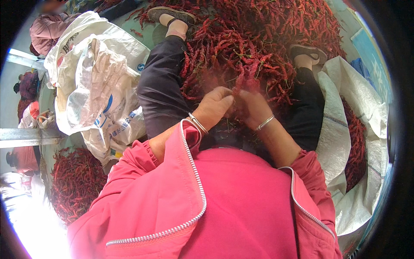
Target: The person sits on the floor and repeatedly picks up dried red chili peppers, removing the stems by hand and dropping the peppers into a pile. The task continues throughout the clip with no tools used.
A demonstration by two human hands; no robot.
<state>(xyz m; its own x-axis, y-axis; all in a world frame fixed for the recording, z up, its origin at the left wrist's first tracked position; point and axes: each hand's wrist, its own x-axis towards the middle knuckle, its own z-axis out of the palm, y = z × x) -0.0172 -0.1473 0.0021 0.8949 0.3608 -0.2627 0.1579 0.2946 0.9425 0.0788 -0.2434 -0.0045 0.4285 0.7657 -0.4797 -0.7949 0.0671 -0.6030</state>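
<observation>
My left hand (213,105) and my right hand (254,106) meet between my spread legs, fingers curled and thumbs close together. Pinched between them are dried red chili peppers (238,84), some pointing away from me. A slight blur hides the fingertips and exactly how many peppers each hand has. Right in front of both hands lies a heap of dried red chili peppers (223,48), several with green stems. A metal bangle circles each wrist. Small stem bits are scattered below the hands on my dark trousers (161,87).
Crumpled white woven sacks (97,71) lie at my left. On my right, an open white woven sack (336,129) holds chilies (354,152). Another chili pile (77,184) is at lower left. Metal posts (29,137) and several people, one in a pink top (47,32), are farther left.
</observation>
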